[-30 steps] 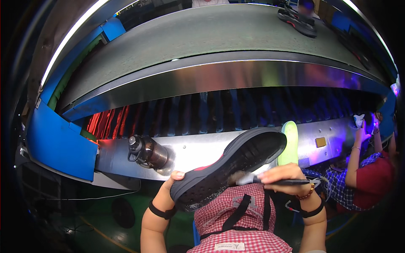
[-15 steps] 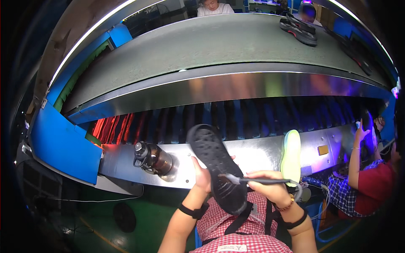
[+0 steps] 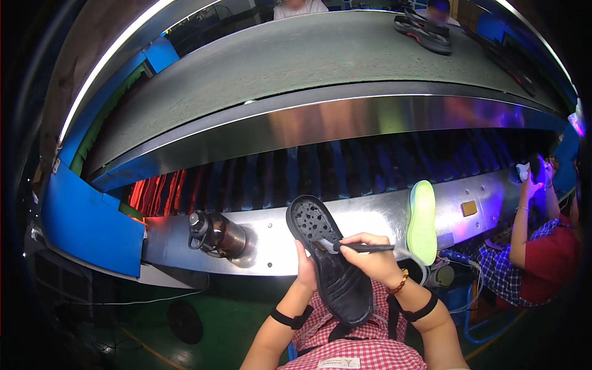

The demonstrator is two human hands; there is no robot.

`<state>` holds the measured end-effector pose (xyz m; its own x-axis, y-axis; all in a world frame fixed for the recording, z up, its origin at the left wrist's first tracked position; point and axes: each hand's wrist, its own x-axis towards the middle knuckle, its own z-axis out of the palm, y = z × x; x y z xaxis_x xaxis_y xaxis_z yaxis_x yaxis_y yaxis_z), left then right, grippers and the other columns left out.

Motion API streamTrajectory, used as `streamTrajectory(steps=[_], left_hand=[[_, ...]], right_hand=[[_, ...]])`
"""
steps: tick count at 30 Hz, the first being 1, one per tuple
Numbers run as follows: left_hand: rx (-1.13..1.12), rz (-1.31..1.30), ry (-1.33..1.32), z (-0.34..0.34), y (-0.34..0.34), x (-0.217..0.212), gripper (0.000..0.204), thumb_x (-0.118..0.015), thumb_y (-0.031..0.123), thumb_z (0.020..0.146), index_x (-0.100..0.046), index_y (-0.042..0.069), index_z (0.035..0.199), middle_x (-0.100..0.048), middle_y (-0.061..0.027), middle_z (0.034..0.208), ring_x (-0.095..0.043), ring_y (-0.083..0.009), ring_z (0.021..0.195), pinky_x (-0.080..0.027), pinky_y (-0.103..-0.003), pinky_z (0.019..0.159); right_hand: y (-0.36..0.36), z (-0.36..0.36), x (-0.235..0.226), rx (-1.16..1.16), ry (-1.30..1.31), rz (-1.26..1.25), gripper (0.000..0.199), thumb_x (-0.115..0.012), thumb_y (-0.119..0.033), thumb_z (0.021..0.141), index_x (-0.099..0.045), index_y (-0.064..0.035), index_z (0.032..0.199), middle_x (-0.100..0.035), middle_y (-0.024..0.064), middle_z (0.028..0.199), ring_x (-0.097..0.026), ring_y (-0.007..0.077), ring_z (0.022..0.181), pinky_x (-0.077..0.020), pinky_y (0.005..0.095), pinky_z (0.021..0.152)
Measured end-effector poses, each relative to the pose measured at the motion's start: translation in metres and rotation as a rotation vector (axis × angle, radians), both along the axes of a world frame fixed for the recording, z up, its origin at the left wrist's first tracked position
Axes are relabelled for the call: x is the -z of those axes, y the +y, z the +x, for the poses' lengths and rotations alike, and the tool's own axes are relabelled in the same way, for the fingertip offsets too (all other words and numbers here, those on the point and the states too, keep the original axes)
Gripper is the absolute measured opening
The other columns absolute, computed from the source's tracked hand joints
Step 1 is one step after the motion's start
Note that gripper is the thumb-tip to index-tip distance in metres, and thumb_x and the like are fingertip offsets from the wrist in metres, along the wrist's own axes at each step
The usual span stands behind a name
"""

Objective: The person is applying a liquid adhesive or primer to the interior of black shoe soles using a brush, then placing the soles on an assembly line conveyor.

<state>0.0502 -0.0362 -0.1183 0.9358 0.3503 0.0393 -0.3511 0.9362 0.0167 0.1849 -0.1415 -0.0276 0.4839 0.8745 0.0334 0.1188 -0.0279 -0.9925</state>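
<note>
A black shoe sole (image 3: 344, 288) is tilted in front of me over the metal ledge's near edge. Its hollow side shows, with small holes at the far end. My left hand (image 3: 306, 271) grips its left edge, the fingers partly hidden behind it. In my right hand (image 3: 377, 260) is a dark-handled brush (image 3: 328, 245), its pale bristles against the inside of the sole near the middle. A grey tube curves away past my right wrist. To the right, a yellow-green foam midsole (image 3: 422, 223) lies on the ledge, apart from both hands.
A dark bottle (image 3: 221, 235) stands left on the metal ledge (image 3: 271, 243). A small yellowish block (image 3: 469, 208) lies at right. Behind runs a grey conveyor belt (image 3: 296, 58) carrying dark shoe soles (image 3: 424, 34). A co-worker in a red sleeve (image 3: 549, 265) works at the right.
The sole has tilted so more of its inside shows. My right hand and the brush have moved up and slightly left, toward the sole's holed end. The whole view has shifted a little.
</note>
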Motion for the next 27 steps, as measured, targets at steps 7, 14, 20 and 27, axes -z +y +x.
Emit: streamTrajectory(steps=[7, 14, 20, 27], left_hand=[[-0.437, 0.384, 0.501, -0.001, 0.018, -0.011, 0.096, -0.017, 0.08, 0.082, -0.044, 0.002, 0.131, -0.056, -0.0172, 0.124, -0.054, -0.0289, 0.112, -0.041, -0.041, 0.101], [-0.554, 0.481, 0.345, -0.016, 0.029, -0.043, 0.097, -0.018, 0.081, 0.082, -0.042, 0.002, 0.133, -0.055, -0.0156, 0.122, -0.054, -0.0315, 0.11, -0.041, -0.047, 0.101], [-0.587, 0.405, 0.194, 0.003, 0.006, -0.072, 0.099, -0.016, 0.083, 0.08, -0.043, 0.002, 0.129, -0.056, -0.0194, 0.119, -0.054, -0.0344, 0.109, -0.041, -0.048, 0.1], [-0.646, 0.357, -0.033, 0.001, 0.011, -0.087, 0.101, -0.018, 0.083, 0.079, -0.041, -0.001, 0.13, -0.054, -0.0225, 0.119, -0.053, -0.0347, 0.11, -0.035, -0.05, 0.105]], right_hand=[[-0.021, -0.035, 0.011, -0.053, -0.637, 0.305, 0.015, -0.073, -0.011, 0.071, -0.069, -0.0046, 0.085, -0.07, 0.0098, 0.088, -0.069, 0.0236, 0.086, -0.0513, 0.0338, 0.075], [-0.046, -0.01, -0.026, -0.351, -0.454, 0.207, 0.02, -0.076, -0.008, 0.07, -0.071, -0.0046, 0.089, -0.071, 0.0109, 0.09, -0.069, 0.0235, 0.088, -0.0529, 0.0323, 0.077], [-0.017, -0.013, -0.048, -0.173, -0.422, 0.334, 0.021, -0.077, -0.005, 0.07, -0.071, -0.0028, 0.09, -0.071, 0.0119, 0.094, -0.067, 0.0253, 0.096, -0.0512, 0.0346, 0.084], [-0.033, -0.014, -0.047, -0.205, -0.317, 0.373, 0.02, -0.075, -0.01, 0.072, -0.071, -0.0033, 0.09, -0.071, 0.0111, 0.093, -0.067, 0.0252, 0.097, -0.0501, 0.0355, 0.086]])
